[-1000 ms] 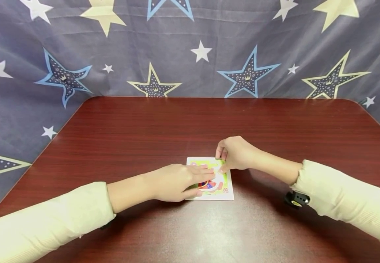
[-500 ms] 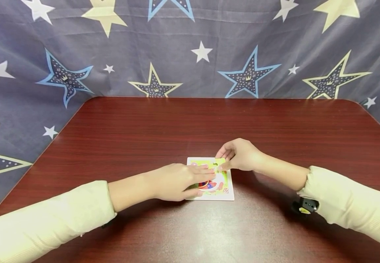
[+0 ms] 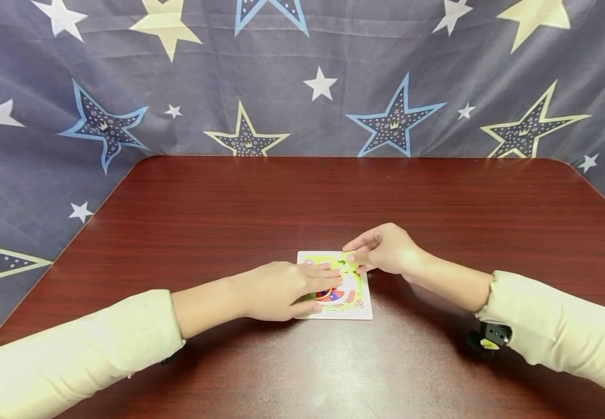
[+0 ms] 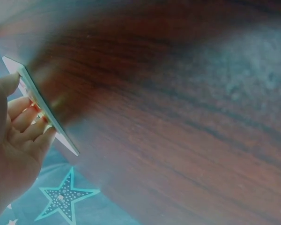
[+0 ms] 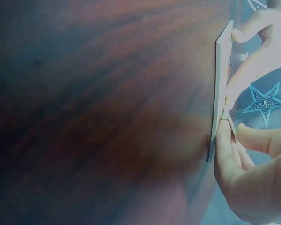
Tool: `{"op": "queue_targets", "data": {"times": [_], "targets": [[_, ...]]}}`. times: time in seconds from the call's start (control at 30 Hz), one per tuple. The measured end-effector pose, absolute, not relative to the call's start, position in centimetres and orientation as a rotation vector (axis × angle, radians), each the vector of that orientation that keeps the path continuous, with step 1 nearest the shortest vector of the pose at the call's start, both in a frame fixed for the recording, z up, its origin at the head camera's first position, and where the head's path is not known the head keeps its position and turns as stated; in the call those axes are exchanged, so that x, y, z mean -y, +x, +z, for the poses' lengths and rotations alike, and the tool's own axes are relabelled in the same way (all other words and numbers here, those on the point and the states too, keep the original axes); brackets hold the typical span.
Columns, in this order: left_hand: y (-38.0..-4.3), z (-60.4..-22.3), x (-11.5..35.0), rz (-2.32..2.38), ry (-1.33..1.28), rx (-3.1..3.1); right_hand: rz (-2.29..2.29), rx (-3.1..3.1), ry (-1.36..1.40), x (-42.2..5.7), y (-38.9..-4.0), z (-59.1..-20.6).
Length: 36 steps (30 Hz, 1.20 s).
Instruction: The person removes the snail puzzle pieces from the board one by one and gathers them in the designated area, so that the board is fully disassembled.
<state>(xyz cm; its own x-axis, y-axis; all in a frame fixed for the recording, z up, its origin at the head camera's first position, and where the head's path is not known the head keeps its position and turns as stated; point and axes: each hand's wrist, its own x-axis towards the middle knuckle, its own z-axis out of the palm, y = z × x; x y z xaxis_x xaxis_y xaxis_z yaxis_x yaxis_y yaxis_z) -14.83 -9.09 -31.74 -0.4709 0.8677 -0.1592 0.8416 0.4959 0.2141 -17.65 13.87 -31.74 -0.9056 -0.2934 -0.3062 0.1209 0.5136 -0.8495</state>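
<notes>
- Head view: the left arm comes in from the lower left, and the left hand (image 3: pixel 283 291) lies palm down over the left half of a board (image 3: pixel 363 308), its fingers extended and resting on it, thumb near the lower edge.
- The right arm enters from the right edge, wrist bent; the right hand (image 3: pixel 393 250) has thumb and fingers drawn together at the board's upper right corner.
- The board sits just below the middle of the frame on a dark red table (image 3: pixel 229 203), looks about square, and its upper and lower sides run level across the frame. Only here does its colourful print show clearly.
- Left wrist view: the board is seen nearly edge-on at the left, its long line slanting from upper left to lower right; fingertips touch its printed face.
- Right wrist view: the board is a narrow strip at the right, nearly vertical. Below its middle, the right thumb and fingers pinch a thin piece (image 5: pixel 231 123), tilted away from the board's face, a grip clearer here than from the head.
</notes>
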Motion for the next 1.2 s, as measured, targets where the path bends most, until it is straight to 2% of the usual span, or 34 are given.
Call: {"op": "queue_targets", "data": {"times": [0.5, 1.2], "targets": [[-14.9, -32.1, 9.2, 0.163, 1.458, -2.489, -1.570, -2.112, -0.013, -15.5, -19.1, -32.1], [-14.9, -32.2, 9.2, 0.185, 1.508, -2.513, -1.630, -2.072, 0.109, -22.7, -24.2, -32.0]]}}
